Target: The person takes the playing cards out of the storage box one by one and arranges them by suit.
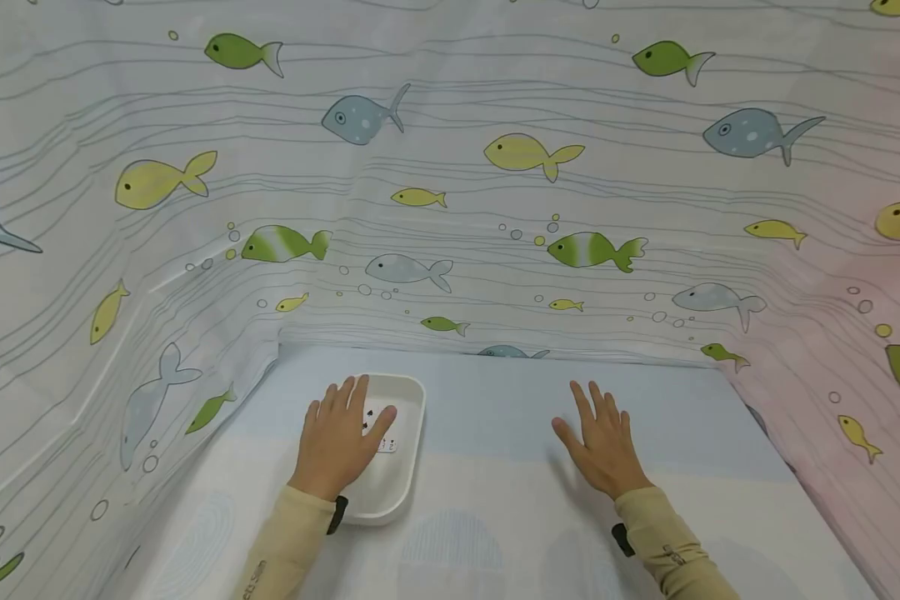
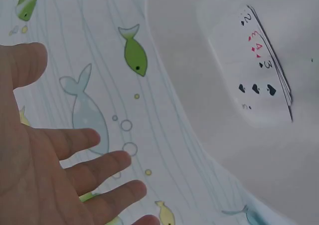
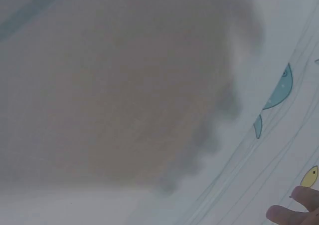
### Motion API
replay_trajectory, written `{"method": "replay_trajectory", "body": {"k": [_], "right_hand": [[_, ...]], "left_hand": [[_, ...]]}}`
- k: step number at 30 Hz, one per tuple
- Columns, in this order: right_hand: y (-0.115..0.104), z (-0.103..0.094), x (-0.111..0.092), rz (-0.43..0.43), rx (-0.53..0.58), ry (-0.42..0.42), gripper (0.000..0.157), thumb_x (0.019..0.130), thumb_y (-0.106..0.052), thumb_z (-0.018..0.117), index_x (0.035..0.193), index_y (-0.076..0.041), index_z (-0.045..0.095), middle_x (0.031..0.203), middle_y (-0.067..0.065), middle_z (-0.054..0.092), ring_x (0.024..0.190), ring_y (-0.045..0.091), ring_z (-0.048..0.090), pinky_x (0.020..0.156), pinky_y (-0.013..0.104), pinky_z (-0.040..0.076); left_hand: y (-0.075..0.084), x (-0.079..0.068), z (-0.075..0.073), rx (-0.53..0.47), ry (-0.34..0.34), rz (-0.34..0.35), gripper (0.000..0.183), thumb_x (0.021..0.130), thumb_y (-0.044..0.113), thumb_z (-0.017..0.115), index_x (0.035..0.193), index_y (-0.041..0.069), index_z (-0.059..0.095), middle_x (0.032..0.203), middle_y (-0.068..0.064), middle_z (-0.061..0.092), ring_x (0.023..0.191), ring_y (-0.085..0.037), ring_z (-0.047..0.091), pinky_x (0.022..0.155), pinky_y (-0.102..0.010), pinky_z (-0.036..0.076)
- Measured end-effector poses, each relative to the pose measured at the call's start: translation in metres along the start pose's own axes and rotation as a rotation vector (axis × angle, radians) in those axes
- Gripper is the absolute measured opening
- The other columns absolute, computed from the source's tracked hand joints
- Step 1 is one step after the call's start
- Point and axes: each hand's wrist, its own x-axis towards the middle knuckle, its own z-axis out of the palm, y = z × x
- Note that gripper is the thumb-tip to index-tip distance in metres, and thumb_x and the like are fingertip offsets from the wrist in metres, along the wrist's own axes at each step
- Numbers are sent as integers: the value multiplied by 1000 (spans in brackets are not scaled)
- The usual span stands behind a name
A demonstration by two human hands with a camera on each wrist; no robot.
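My left hand (image 1: 335,437), fingers spread and straight, is over the left side of a white tray (image 1: 412,479) and hides part of it. Inside the tray lie several playing cards (image 2: 264,68), overlapped in a small fan; a 2, a 4 and a 3 of spades show in the left wrist view. No card is held. Off to the right, my right hand (image 1: 602,446) hovers above the table with its fingers apart and nothing in it. Only a couple of its fingertips (image 3: 286,214) appear in the right wrist view, beside a dark shadow.
A pale cloth with blue and cream areas covers the table (image 1: 487,475). Around its back and sides hangs a fish-print curtain (image 1: 457,225). The tray stands on the left half of the table, near the back.
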Motion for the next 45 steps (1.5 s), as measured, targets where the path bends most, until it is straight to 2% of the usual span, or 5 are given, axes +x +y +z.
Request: {"method": "replay_trajectory", "body": {"k": [8, 18, 26, 37, 45], "right_hand": [[-2, 1, 1, 2, 12, -2, 77, 104, -55, 45, 162, -10, 21, 163, 29, 18, 146, 58, 14, 109, 76, 11], [-9, 6, 5, -11, 43, 3, 78, 104, -55, 45, 163, -10, 20, 163, 27, 19, 147, 55, 15, 112, 74, 11], [-17, 9, 12, -33, 70, 17, 80, 103, -55, 48, 161, -6, 23, 162, 26, 23, 146, 54, 19, 113, 71, 14], [-41, 21, 27, -53, 126, -1, 84, 101, -58, 51, 161, -5, 24, 163, 23, 24, 148, 46, 23, 117, 61, 18], [-64, 29, 40, -78, 142, -36, 85, 100, -57, 54, 160, -5, 25, 163, 19, 26, 149, 39, 27, 116, 60, 26]], "left_hand": [[-14, -28, -19, -23, 21, -17, 82, 100, 61, 49, 148, -5, 44, 148, -27, 47, 137, -45, 43, 109, -65, 29], [-33, -61, -21, -7, 16, -30, 93, 96, 64, 55, 148, -12, 40, 147, -31, 45, 134, -48, 44, 103, -64, 37], [-41, -78, -19, 10, -100, -122, 111, 92, 74, 53, 150, -17, 28, 150, -39, 35, 133, -53, 43, 99, -66, 40], [-48, -90, -10, -12, -285, -233, 128, 80, 87, 52, 153, -14, 21, 152, -35, 36, 128, -50, 48, 93, -63, 44], [-45, -89, -10, -24, -311, -251, 131, 79, 87, 55, 153, -15, 20, 146, -35, 41, 118, -51, 55, 91, -62, 44]]}}
